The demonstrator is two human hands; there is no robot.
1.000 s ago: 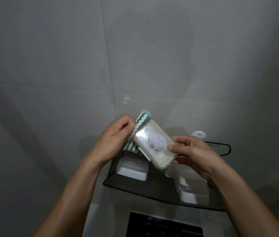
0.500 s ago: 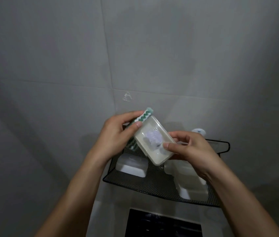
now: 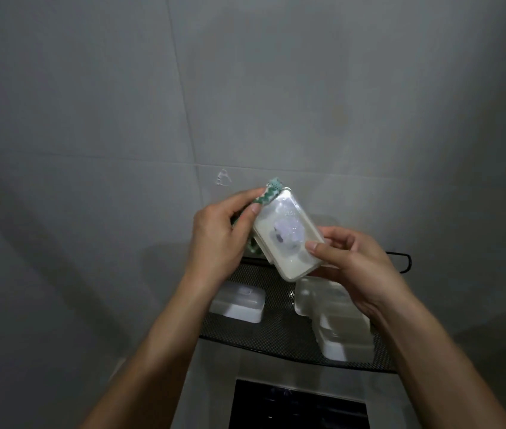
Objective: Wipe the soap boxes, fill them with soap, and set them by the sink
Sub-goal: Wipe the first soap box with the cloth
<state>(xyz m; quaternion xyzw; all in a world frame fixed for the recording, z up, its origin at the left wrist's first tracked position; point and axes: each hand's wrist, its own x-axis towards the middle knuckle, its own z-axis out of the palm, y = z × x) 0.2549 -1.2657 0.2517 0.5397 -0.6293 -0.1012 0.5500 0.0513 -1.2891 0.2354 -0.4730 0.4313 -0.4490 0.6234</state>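
**Soap box held up and wiped above the shelf**

The right hand [image 3: 350,258] grasps the lower end of a clear soap box [image 3: 288,233], thumb pressed on its lid. The left hand [image 3: 217,239] clenches a green-and-white cloth [image 3: 271,193] against the box's upper left corner and side. The box is tilted, in the air above the back edge of a black mesh shelf [image 3: 276,332]. On the shelf, another soap box [image 3: 239,305] sits at the left edge, and more boxes [image 3: 338,320] are piled at the right edge, partly hidden by the right wrist. Grey wall tiles [image 3: 307,88] rise behind.

Both forearms and hands [image 3: 214,239] are bare, sleeveless.
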